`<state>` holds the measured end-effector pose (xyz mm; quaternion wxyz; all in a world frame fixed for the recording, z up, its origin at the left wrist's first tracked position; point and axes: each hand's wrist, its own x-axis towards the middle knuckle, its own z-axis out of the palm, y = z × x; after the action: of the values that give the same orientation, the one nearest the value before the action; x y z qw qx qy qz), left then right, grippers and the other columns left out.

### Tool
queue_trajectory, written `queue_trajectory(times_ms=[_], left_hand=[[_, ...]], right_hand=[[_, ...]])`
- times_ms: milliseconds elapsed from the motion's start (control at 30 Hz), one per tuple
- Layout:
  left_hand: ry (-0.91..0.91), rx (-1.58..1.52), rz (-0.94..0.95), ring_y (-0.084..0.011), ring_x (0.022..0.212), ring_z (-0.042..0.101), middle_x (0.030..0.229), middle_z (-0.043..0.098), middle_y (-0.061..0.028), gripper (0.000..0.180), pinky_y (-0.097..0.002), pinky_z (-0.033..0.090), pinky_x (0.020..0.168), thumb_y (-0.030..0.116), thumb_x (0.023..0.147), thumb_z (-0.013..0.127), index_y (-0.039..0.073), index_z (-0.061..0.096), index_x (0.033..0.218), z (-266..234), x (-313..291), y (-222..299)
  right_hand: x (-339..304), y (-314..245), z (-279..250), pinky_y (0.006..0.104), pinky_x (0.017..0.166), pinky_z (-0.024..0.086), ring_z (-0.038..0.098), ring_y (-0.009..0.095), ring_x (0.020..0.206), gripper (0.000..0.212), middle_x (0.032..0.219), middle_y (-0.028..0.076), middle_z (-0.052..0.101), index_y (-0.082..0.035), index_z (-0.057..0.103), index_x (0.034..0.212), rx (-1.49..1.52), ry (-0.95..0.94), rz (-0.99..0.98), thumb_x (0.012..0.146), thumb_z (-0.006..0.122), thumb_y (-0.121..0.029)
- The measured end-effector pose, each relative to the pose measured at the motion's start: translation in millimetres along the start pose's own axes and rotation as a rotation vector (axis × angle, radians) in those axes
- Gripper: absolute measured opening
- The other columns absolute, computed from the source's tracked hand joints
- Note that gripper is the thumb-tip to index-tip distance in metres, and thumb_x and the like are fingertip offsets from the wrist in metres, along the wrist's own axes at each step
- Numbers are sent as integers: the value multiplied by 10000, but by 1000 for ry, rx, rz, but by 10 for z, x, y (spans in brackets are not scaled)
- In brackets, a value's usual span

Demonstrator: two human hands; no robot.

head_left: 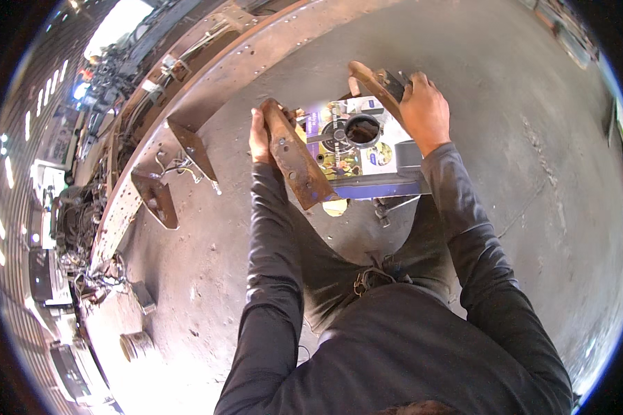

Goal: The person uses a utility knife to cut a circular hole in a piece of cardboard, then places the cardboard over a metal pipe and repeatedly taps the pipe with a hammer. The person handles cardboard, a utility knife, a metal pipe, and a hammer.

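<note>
Most of the left hand is hidden behind the rusty plate it clasps, so only a strip of fingers shows along the plate's 9 o'clock edge; the right hand turns its back to the view and covers the end of the rusty bar it grips, its fingers curled over and their tips hard to see. What supports the printed box is hard to make out, glare washes out the area at 7 to 8 o'clock, and the fisheye rim cuts off the room. Grey, stained concrete floor spreads around; a long rusty beam pierced with holes arcs from 9 to 12 o'clock, with two angled brackets and loose wires beside it at 9 to 10 o'clock. Beyond, at 9 o'clock, stands a slatted wall leaking light. The plate lies at the box's 9 o'clock side, tilted, brown and scuffed, with several holes toward its lower end; the bar slants at the box's 1 o'clock, equally rusted, with a dark block against it near the fingers. Between them, on the box, sits a round black cup with brown matter inside.
</note>
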<state>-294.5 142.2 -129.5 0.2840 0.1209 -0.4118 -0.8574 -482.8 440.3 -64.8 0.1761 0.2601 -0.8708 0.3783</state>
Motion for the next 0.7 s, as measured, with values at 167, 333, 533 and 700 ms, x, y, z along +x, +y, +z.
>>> queue_trajectory(times_ms=[167, 333, 533, 700], left_hand=[[-36, -57, -10, -299, 949, 712, 1121, 710, -172, 583, -421, 599, 862, 560, 1076, 488, 44, 598, 1325, -361, -917, -575], [364, 510, 74, -163, 903, 668, 1063, 687, -60, 271, -311, 537, 809, 182, 1002, 679, 26, 632, 1220, 537, -1441, -1704], [135, 1312, 383, -384, 1086, 663, 1162, 688, -168, 427, -459, 536, 960, 78, 880, 739, 14, 599, 1279, 844, -1059, -2094], [281, 1295, 455, -455, 1342, 503, 1405, 555, -256, 587, -567, 411, 1131, 167, 871, 762, 25, 540, 1396, 782, -144, -1938]], right_hand=[[-60, -8, 35, 539, 845, 562, 695, 447, 963, 186, 1032, 243, 710, -2, 645, 1071, 13, 13, -23, 978, 600, -158], [-49, 29, -47, 530, 870, 554, 691, 433, 1009, 208, 1079, 225, 713, -16, 661, 1117, -56, -58, -33, 994, 602, -173], [-28, -13, -90, 523, 880, 543, 683, 434, 1033, 230, 1092, 220, 711, -19, 668, 1160, -48, -86, -53, 1000, 602, -170], [-42, 48, -107, 520, 873, 545, 686, 431, 1033, 214, 1085, 213, 712, -17, 661, 1147, -58, -59, -83, 995, 607, -157]])
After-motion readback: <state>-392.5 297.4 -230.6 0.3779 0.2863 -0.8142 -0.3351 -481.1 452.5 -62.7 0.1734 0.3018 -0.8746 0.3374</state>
